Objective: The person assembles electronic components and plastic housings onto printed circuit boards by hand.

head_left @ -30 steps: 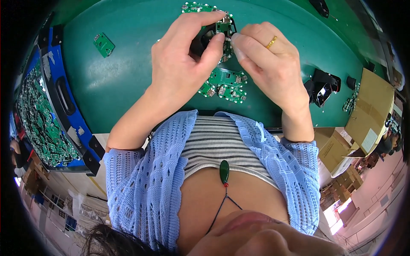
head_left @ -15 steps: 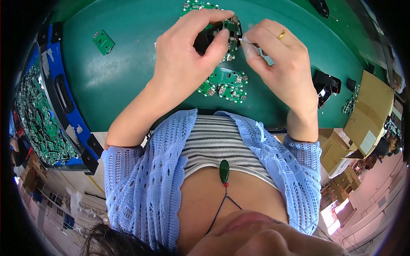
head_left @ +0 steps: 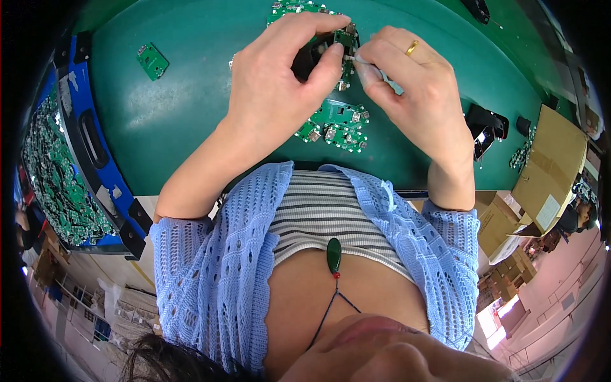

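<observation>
Between thumb and index finger, my left hand (head_left: 270,79) holds a black plastic housing (head_left: 307,58) with a green circuit board (head_left: 344,39) at its right side. My right hand (head_left: 414,79) has thumb and index finger pinched together on a small white connector (head_left: 351,58), which meets the board's right edge. Whether it is seated in the board cannot be seen. Just below my hands lie several loose circuit boards (head_left: 345,137), partly overlapping. More circuit boards (head_left: 293,9) lie beyond my left hand, partly covered by it.
On the green table (head_left: 191,121), a lone circuit board (head_left: 153,62) lies at the left. A blue tray (head_left: 85,57) full of boards stands at the left edge. Black housings (head_left: 485,127) lie right of my right hand, near an open cardboard box (head_left: 550,169).
My right hand has moved slightly left, bringing the white connector from a small gap up to the board's edge. My left hand keeps its hold almost unmoved.
</observation>
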The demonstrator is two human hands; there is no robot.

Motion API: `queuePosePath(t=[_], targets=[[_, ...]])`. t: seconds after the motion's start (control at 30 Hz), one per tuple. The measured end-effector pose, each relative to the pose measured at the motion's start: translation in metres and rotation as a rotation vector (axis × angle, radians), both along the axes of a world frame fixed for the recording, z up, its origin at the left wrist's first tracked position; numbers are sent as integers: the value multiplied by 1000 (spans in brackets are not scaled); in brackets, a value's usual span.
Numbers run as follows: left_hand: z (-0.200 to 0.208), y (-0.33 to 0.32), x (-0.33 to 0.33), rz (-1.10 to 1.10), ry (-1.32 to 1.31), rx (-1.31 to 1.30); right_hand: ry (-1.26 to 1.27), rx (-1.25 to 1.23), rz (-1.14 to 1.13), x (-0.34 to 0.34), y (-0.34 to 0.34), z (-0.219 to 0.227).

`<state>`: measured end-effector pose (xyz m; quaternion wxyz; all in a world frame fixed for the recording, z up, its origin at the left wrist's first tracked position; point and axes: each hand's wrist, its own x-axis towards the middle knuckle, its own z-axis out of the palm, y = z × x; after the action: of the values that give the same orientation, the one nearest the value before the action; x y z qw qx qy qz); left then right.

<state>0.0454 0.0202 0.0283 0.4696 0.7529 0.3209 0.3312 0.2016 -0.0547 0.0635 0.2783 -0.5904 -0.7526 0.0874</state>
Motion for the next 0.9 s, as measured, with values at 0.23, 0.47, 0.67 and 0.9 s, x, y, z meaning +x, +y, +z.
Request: queuePosePath(t=[0.23, 0.47, 0.67, 0.9], targets=[[-4, -3, 1, -46, -27, -1, -169, -130, 32, -9, -1, 18], [-22, -2, 1, -67, -155, -118, -121, -61, 51, -4, 2, 8], [-8, -1, -1, -106, -53, -192, 23, -127, 25, 1, 1, 3], [-4, -3, 0, -109, 12, 53, 366, -495, -194, 4, 5, 8]])
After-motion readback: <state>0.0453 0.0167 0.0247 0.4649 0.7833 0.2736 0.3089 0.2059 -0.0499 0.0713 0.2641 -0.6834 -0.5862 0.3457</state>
